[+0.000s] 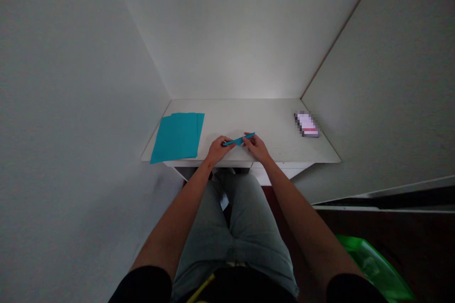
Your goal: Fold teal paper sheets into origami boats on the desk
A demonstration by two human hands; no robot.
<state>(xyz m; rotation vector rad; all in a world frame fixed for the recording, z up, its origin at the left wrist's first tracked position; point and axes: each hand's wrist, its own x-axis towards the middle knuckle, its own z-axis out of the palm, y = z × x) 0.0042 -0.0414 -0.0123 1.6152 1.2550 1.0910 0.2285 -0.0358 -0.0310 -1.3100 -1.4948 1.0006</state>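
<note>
Between my hands is a small piece of folded blue paper (239, 141), narrow and slightly tilted, its right end higher. My left hand (217, 149) pinches the left end with the fingers closed round it. At the other end, my right hand (258, 148) grips the paper between thumb and fingers. Both hands are just over the front part of the white desk (227, 120). Off to the left of my left hand lie flat blue paper sheets (176, 137), overlapping, with a corner reaching the desk's front edge.
A phone (307, 124), blurred by pixelation, lies at the desk's right side. White walls (234, 33) enclose the desk at the back, left and right. A drawer front (280, 173) shows below the desktop. On the floor at lower right is a green plastic object (373, 267).
</note>
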